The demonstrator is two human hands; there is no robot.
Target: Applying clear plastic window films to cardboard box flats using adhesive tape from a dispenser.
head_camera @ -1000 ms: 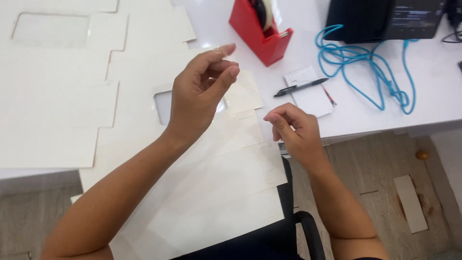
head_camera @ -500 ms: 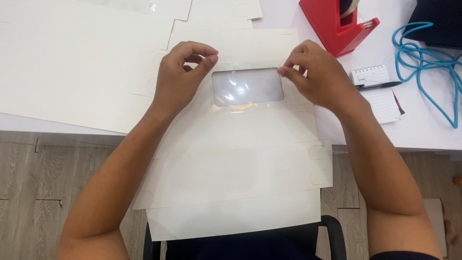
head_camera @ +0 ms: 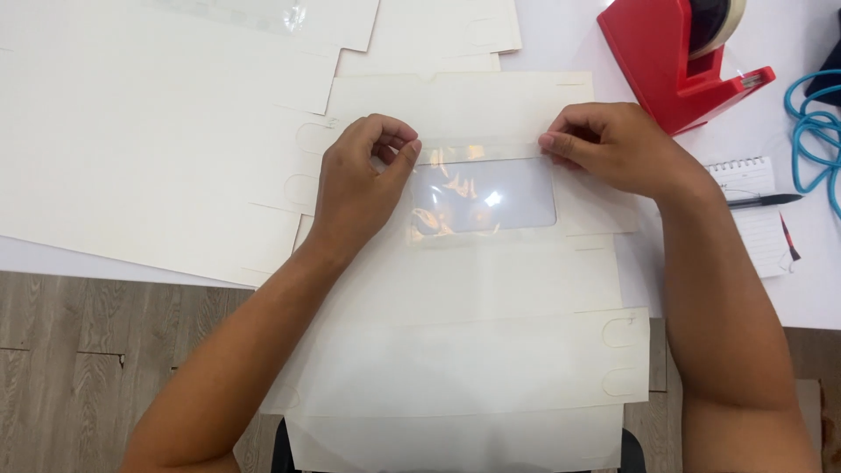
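Observation:
A flat cream cardboard box blank (head_camera: 473, 350) lies in front of me, hanging over the table's near edge. It has a rectangular window covered by shiny clear film (head_camera: 482, 197). A strip of clear tape (head_camera: 477, 153) runs along the window's top edge. My left hand (head_camera: 359, 188) pinches the strip's left end with fingers curled. At the strip's right end, the fingertips of my right hand (head_camera: 613, 144) press it onto the card.
More cream card blanks (head_camera: 149, 131) are spread over the white table to the left and behind. A red tape dispenser (head_camera: 674, 52) stands at the back right. A small spiral notepad (head_camera: 753, 219) with a black pen (head_camera: 762, 201) and a blue cable (head_camera: 815, 123) lie at the right.
One second ago both hands were raised apart above the card. They have come down onto the blank and now hold a tape strip along the window's top edge. The view moved closer.

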